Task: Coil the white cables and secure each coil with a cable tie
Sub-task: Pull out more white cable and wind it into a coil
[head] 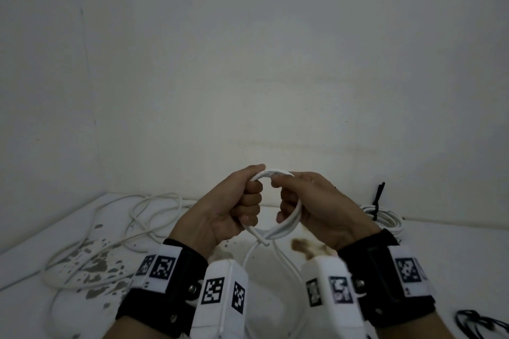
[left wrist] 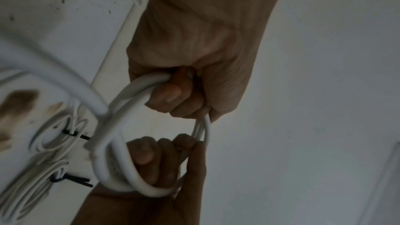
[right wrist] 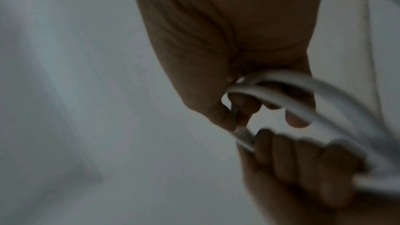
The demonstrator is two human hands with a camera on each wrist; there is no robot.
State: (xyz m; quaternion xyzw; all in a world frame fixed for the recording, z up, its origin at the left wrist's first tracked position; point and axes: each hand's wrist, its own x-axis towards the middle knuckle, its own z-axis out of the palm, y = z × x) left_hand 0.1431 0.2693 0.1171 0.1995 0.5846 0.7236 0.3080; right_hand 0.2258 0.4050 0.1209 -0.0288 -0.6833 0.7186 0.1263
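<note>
- Spanning the background, a pale wall meets the stained white counter at its far edge.
- Loose white cables sprawl over the counter's left side; a tied coil with a black cable tie sits at the far right edge.
- Raised above the counter's middle, the white cable coil hangs between both hands — left hand fisted round one side, right hand curled round the other.
</note>
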